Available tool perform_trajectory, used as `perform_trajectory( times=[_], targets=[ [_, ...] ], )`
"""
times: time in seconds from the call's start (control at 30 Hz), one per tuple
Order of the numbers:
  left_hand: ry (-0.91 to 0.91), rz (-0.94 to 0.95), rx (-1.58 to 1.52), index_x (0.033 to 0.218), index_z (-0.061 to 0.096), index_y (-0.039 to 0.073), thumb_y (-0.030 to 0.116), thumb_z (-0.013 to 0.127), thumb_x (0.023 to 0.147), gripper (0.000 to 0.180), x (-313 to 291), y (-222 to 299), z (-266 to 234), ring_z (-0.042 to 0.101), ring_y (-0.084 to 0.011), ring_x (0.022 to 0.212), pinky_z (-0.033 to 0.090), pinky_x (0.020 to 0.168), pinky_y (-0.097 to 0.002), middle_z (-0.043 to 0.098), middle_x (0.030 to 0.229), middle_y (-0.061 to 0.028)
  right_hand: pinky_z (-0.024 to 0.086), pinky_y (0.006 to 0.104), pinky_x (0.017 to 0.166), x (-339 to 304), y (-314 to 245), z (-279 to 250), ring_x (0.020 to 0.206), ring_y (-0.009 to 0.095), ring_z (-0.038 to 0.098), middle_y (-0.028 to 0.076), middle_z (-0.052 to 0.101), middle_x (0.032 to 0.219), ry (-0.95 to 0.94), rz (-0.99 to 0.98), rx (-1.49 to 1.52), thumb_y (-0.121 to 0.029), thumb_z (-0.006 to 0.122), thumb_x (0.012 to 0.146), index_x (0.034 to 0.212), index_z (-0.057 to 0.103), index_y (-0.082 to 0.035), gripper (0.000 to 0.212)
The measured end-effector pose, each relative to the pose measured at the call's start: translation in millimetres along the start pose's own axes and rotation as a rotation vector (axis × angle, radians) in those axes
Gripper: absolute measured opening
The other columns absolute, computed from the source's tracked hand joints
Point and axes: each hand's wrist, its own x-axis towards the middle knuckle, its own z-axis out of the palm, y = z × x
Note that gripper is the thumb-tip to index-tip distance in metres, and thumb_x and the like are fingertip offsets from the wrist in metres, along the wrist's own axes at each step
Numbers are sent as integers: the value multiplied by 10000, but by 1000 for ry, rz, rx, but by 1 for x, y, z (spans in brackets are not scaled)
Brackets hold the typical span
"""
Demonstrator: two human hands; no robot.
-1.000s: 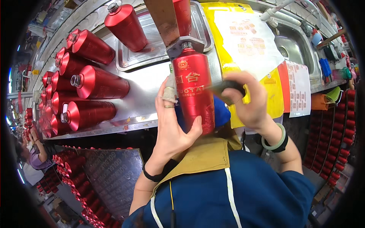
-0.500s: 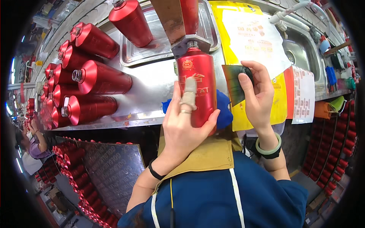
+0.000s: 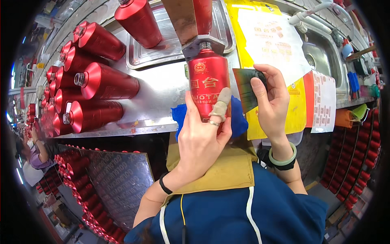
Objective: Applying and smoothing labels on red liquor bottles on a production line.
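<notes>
A glossy red bottle (image 3: 208,73) with gold lettering lies with its neck away from me, the neck at an angular metal holder (image 3: 203,41). My left hand (image 3: 203,140) grips its lower part. One finger, wrapped in a pale cover and tape, presses on the lower right of the bottle's face. A blue cloth (image 3: 240,118) is under the bottle. Just to the right, my right hand (image 3: 274,99) pinches a thin, dark, glossy sheet (image 3: 248,87) between thumb and fingers, apart from the bottle.
Several red bottles (image 3: 107,81) crowd the left of the metal table, and another stands on a metal tray (image 3: 138,61). Right of me are a yellow sheet (image 3: 294,118), white printed film (image 3: 264,40) and a sink (image 3: 321,53). A person (image 3: 40,154) works far left.
My left hand's covered finger has slid down and right across the bottle's face, and the thumb has drawn in. My right hand has shifted slightly left with the dark sheet.
</notes>
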Motion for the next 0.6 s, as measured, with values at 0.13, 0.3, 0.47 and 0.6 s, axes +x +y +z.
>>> perform_trajectory(
  times=[0.13,0.3,0.47,0.6],
  targets=[
    [157,14,-146,1309,628,-22,195,859,760,634,-2,-10,6,708,-412,952,591,779,-405,535,1362,-384,499,240,840,0,-4,-1,944,98,613,74,665,1029,-2,10,-12,-51,630,1004,1241,585,30,254],
    [136,-62,-230,1309,575,-102,275,917,718,781,-12,-16,5,698,-379,896,588,781,-402,572,1349,-345,516,262,857,9,3,-3,936,153,656,115,700,1010,-94,-152,-162,-13,647,968,1250,619,4,284],
    [-189,-94,-377,1549,219,-43,263,991,590,1268,-20,-25,-4,483,-397,1352,402,1111,-449,464,1443,-261,504,339,801,2,-4,0,885,198,660,45,753,981,-259,-794,-580,-10,703,715,970,773,-93,277],
    [-80,-82,-408,1455,465,-11,78,920,662,919,-20,-34,0,600,-353,1185,508,966,-398,558,1338,-214,494,350,735,7,-36,13,759,204,611,21,721,916,-539,-767,-547,-71,731,726,985,743,-104,261]
  ],
)
